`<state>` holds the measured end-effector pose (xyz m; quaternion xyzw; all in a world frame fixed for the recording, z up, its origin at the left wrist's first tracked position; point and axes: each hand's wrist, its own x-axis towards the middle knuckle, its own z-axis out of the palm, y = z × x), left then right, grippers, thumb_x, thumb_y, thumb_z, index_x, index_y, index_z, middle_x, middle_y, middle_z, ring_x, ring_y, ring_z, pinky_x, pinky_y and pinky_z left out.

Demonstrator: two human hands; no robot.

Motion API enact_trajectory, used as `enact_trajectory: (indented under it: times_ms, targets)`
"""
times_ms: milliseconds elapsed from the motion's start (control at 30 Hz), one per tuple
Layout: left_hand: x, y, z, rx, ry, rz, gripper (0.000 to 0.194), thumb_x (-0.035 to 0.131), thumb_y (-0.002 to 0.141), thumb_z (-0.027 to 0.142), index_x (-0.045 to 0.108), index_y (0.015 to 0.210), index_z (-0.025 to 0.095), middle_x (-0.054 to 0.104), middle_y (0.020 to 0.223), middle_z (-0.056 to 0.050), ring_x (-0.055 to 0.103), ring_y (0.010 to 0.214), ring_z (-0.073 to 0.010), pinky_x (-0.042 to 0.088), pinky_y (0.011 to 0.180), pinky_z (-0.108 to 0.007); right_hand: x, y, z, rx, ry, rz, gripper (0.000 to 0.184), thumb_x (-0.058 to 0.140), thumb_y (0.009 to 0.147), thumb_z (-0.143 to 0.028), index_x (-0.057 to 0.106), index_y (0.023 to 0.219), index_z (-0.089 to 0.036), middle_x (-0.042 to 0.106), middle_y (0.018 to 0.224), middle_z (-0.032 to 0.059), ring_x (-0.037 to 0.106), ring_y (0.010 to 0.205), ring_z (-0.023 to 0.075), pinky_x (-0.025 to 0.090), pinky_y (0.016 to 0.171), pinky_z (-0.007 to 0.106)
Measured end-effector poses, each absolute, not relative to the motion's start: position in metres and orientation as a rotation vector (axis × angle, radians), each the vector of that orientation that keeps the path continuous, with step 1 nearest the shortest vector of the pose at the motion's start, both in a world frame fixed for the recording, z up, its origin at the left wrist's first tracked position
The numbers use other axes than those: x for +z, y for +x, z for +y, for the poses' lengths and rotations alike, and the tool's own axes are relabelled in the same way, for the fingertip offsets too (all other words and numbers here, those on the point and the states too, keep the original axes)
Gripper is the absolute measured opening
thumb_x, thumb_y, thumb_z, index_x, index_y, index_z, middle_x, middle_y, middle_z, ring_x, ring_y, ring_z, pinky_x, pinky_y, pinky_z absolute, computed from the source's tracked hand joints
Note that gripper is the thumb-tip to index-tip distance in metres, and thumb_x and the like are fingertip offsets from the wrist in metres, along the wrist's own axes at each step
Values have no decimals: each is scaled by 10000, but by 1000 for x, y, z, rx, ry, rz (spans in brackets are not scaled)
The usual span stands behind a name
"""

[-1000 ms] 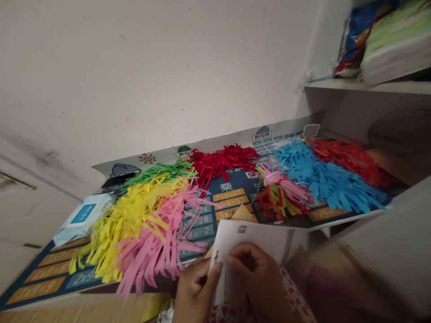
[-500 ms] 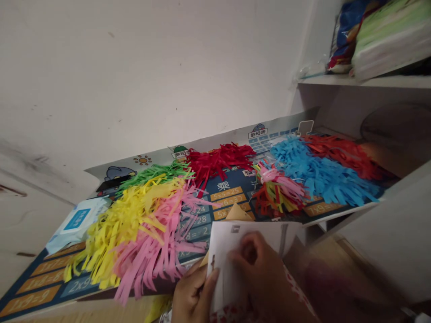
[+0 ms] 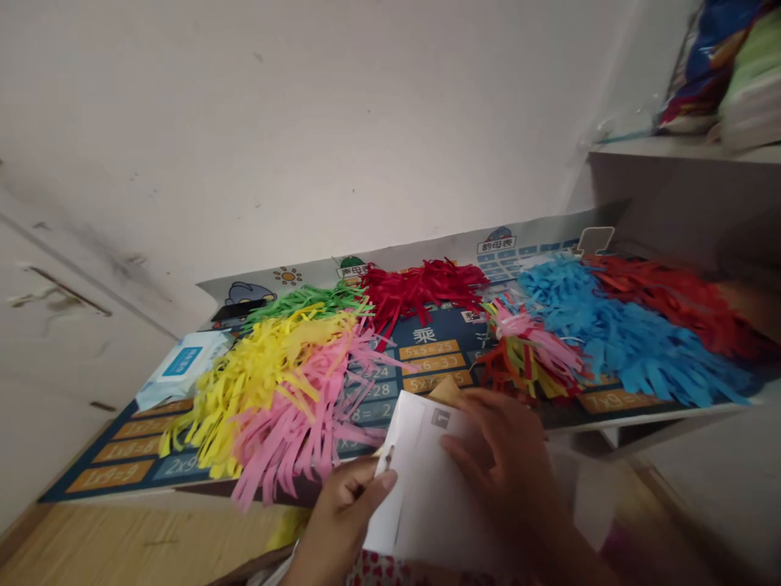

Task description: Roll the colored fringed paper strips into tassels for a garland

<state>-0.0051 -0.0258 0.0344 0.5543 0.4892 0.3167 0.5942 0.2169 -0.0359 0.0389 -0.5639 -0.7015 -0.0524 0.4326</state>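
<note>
A white paper packet (image 3: pixel 430 480), perhaps a folded sheet or envelope, is tilted up in front of me, with a grey printed "1" near its top. My left hand (image 3: pixel 351 509) pinches its left edge, thumb on the front. Over its upper right part lies my right hand (image 3: pixel 509 456), fingers curled at the top edge and thumb on the face. A brown paper corner (image 3: pixel 447 391) pokes out behind the packet. Pink paper strips (image 3: pixel 298 431) and yellow strips (image 3: pixel 250 374) lie beyond my left hand. Past my right hand is a tied multicoloured strip bundle (image 3: pixel 528 346).
Green strips (image 3: pixel 305 303), dark red strips (image 3: pixel 421 293), blue strips (image 3: pixel 622 334) and red strips (image 3: pixel 677 301) lie along the mat (image 3: pixel 110 472). A wipes packet (image 3: pixel 183 366) sits at the left. The wall (image 3: pixel 305 163) closes the back; a shelf (image 3: pixel 671 155) juts out at upper right.
My right hand has moved from the middle of the packet's face to its upper right, uncovering more of it. The view has shifted, so the table contents sit farther right.
</note>
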Motion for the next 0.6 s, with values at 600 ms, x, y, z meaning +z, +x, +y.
enact_trajectory:
  times_ms: [600]
  targets:
    - [43,-11,-20,846,1292,1205,462,629,800,539,529,581,145,412,595,24,341,550,-94,284,483,-198,14,209,-40,-10,-790,-2150,188,663,841,-375,641,1028,-373,730,1011,-64,636,1024,201,347,1056,398]
